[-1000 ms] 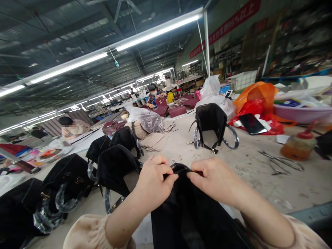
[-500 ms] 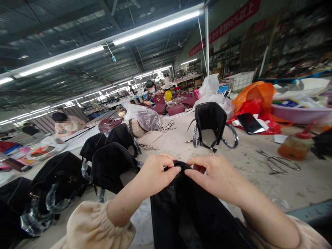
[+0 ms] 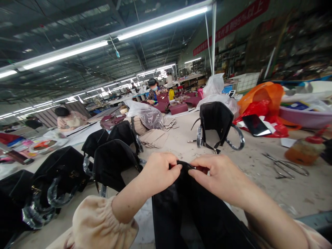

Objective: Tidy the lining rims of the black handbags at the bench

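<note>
A black bag (image 3: 204,211) stands in front of me at the bottom of the view, its lower part cut off by the frame. My left hand (image 3: 163,171) pinches the far top edge of the bag between thumb and fingers. Just to the right, my right hand (image 3: 214,173) pinches the same edge, a short stretch of dark rim showing between the two. Beyond my hands, another black bag (image 3: 216,121) stands open on the table, its handles wrapped in clear plastic. Several more black bags, such as this one (image 3: 111,162), crowd the left side.
On the right lie scissors (image 3: 284,166), a bottle of amber liquid with a red top (image 3: 303,150), a dark phone or tablet (image 3: 256,125) on red plastic, and a lilac basin (image 3: 306,117). Beige panels (image 3: 155,138) lie on the table (image 3: 178,140). Two co-workers sit further back.
My hands still pinch the bag's rim, now slightly further apart, with more of the edge showing between them. The whole view has shifted a little, moving the background rightward.
</note>
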A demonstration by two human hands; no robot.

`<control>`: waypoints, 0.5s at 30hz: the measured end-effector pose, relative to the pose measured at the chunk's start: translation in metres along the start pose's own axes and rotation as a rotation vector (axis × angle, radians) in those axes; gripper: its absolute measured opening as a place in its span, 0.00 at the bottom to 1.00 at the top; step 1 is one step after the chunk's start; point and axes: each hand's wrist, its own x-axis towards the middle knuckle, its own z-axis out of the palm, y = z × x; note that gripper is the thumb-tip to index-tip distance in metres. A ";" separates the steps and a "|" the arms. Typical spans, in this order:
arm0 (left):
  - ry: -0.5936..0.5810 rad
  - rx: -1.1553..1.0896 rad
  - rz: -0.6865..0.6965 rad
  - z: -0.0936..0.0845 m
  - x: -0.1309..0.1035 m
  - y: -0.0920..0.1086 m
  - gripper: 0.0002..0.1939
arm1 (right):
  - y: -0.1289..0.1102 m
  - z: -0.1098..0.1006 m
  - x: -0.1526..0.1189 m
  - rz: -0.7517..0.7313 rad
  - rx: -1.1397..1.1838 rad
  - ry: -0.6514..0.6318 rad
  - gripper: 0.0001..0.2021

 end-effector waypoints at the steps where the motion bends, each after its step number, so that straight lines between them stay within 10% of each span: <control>1: 0.002 0.017 -0.005 0.000 0.000 0.000 0.14 | 0.000 0.000 0.000 -0.001 -0.005 -0.001 0.10; 15: 0.019 0.036 -0.052 0.001 0.002 -0.001 0.13 | -0.002 0.004 0.007 0.016 -0.096 -0.040 0.16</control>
